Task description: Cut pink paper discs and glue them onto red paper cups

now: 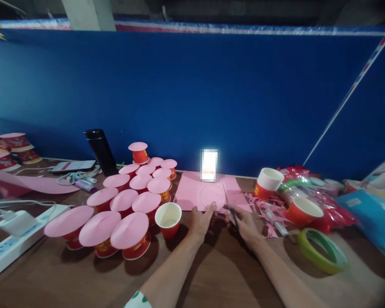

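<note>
- The pink paper [189, 190] is laid flat on the worktop [218, 265], far middle, by the blue wall, with a faint circle marked on it.
- The scissors [228, 200] are set at its near right edge, blades pointing far.
- The cut could be dragged off the circle if the sheet slips, since it appears to be pinned at one edge only.
- The left hand [201, 221] is pinched, fingers together, on the sheet's near edge.
- The right hand [245, 224] is closed around the scissors' handles; how far the blades are parted cannot be told.
- An open red cup [168, 219] is stood just left; pink scraps [263, 205] are strewn right.
</note>
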A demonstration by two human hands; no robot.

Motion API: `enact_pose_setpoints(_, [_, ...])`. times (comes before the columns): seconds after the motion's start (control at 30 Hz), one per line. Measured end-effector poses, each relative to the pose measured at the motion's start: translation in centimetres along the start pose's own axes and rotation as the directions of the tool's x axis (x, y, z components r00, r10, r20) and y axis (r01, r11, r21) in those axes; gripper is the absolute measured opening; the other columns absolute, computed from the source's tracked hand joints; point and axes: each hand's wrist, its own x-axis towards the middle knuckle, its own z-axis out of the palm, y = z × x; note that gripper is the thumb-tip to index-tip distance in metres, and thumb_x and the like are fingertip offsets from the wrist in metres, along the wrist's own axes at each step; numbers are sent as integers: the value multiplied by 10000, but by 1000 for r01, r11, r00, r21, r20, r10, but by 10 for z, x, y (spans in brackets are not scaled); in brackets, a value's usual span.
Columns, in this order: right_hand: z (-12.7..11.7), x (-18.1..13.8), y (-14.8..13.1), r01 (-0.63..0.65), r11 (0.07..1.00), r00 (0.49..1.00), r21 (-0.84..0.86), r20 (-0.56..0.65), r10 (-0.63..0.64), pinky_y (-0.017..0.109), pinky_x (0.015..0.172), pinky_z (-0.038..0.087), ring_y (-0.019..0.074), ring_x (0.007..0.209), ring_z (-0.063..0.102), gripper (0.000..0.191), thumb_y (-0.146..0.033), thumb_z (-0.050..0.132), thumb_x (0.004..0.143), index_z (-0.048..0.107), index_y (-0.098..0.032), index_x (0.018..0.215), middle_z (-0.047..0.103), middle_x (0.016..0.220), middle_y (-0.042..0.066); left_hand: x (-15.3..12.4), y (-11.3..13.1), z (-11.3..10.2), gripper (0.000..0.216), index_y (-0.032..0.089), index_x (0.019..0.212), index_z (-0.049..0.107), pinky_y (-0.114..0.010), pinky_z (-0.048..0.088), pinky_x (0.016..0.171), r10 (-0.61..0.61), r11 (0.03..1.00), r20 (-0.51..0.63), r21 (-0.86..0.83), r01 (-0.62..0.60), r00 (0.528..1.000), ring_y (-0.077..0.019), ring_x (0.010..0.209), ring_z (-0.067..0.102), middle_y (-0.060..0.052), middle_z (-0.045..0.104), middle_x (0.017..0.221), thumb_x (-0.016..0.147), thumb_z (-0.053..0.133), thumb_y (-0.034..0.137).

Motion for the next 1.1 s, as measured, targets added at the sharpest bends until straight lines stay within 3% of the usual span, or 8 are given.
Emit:
enact_pose_setpoints(0.53, [2, -2, -6, -2, 1000, 1000, -15, 13, 2, 194, 405, 347, 93, 456, 495, 542, -532, 782, 553, 665, -157, 927, 585, 579, -15, 1, -3, 0, 374, 91, 698, 657, -215, 407, 402, 26, 999, -13, -24, -26, 1000, -118, 439, 545, -53, 639, 560, 618, 763, 441])
enact_pose_setpoints(1.1, [-4, 2, 4, 21, 999, 1000, -28, 21, -20, 198, 390, 334, 84, 424, 457, 554, -524, 756, 604, 661, -151, 1003, 555, 551, -30, -2, 2, 0, 332, 104, 663, 640, -210, 398, 401, 4, 1000, -5, -15, -4, 1000, -108, 430, 525, -36, 622, 538, 638, 746, 417])
